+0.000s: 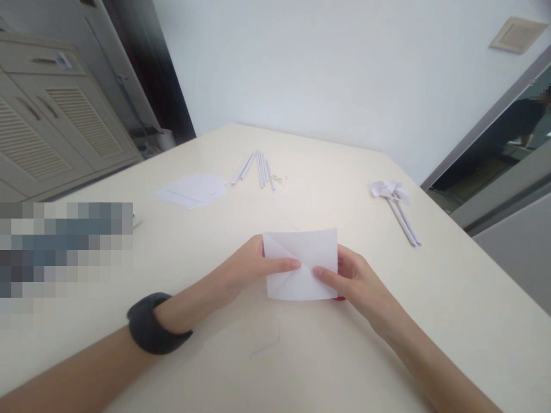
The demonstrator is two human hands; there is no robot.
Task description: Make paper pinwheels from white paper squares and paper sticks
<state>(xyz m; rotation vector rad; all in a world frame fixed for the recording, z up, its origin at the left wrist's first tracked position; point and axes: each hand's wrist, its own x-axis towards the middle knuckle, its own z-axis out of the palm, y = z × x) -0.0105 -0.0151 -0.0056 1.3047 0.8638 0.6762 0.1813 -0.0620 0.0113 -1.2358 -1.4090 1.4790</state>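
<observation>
My left hand [253,267] and my right hand [357,278] hold a square sheet of white paper [301,244] over the table. Both thumbs press on its face close to the middle, and the other fingers are mostly hidden behind it. Diagonal lines run from the left corners towards the centre; I cannot tell whether they are creases or cuts. A small red thing [339,299] peeks out under the sheet's lower right corner, by my right hand. Its kind is hidden. A dark band [148,324] circles my left wrist.
White paper sheets [189,192] lie on the table [318,361] at the left. Several rolled paper sticks [262,169] and small thin bits [278,180] lie at the back. Paper pinwheels [390,189] on sticks rest at the right. A thin strip [266,348] lies in front.
</observation>
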